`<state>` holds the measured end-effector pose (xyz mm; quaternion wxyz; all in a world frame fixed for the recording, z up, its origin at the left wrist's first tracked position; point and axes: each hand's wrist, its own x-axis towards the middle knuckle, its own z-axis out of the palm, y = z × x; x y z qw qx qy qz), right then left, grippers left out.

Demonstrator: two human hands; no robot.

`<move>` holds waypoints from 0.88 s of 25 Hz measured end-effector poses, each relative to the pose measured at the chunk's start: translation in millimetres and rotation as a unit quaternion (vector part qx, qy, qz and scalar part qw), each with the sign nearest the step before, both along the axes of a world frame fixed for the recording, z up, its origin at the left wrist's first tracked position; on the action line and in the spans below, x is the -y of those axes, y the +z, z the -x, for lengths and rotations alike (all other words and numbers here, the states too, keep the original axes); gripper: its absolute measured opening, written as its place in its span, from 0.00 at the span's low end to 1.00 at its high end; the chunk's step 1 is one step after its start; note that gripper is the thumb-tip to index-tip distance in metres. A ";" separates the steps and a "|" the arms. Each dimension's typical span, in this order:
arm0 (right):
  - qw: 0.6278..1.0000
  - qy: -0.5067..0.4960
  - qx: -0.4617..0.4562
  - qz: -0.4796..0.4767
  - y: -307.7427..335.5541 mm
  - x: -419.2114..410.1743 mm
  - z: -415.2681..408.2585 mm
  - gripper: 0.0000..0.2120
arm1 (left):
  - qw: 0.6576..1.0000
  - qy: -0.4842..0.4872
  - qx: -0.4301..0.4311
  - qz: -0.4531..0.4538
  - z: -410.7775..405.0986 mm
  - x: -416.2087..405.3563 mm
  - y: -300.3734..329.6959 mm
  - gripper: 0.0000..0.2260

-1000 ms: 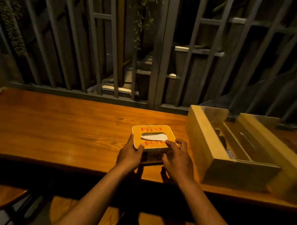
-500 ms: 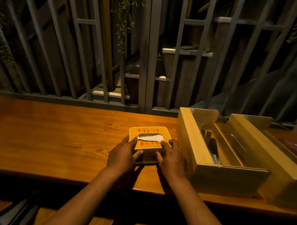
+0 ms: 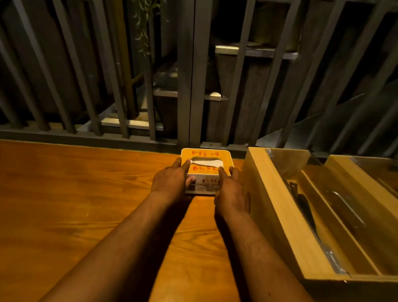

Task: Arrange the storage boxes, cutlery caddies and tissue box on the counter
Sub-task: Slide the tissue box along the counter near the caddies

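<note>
A yellow-topped tissue box (image 3: 205,156) with red writing and a white tissue in its slot sits on the wooden counter (image 3: 66,190), close to the counter's back edge by the railing. My left hand (image 3: 170,180) grips its left side and my right hand (image 3: 231,191) grips its right side, both arms stretched forward. To the right lies a long wooden cutlery caddy (image 3: 279,213) with a divider; dark-handled cutlery (image 3: 305,208) lies in its left compartment and a metal piece in the right one.
A grey metal railing (image 3: 196,82) with upright bars runs along the counter's back edge. A second wooden box (image 3: 374,176) lies right of the caddy, partly out of view. Bare counter stretches to the left of the tissue box.
Both hands have pushed the tissue box away from me, from the middle of the counter to near the back edge by the railing. The caddy has stayed put.
</note>
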<state>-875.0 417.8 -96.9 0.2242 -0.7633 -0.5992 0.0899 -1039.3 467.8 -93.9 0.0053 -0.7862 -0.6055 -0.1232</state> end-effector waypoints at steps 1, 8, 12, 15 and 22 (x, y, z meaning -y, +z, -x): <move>1.000 0.001 -0.001 0.009 2.3 -10.2 -0.7 0.39 | 1.000 0.003 0.005 -0.002 -0.6 -9.6 -1.1 0.28; 0.996 0.013 0.084 0.032 6.7 -47.3 -4.4 0.44 | 1.000 0.007 0.014 0.000 -5.4 -50.1 -0.8 0.28; 0.992 0.022 0.108 0.056 9.3 -49.4 -5.8 0.46 | 1.000 0.004 -0.007 0.003 -5.7 -50.2 0.2 0.29; 0.984 0.037 0.148 0.087 19.3 -44.0 -6.0 0.46 | 0.999 0.001 -0.041 0.015 -4.2 -43.0 8.5 0.33; 0.993 0.034 0.102 0.043 62.7 -6.5 -1.3 0.43 | 0.999 -0.017 0.010 -0.025 -25.3 22.5 42.7 0.36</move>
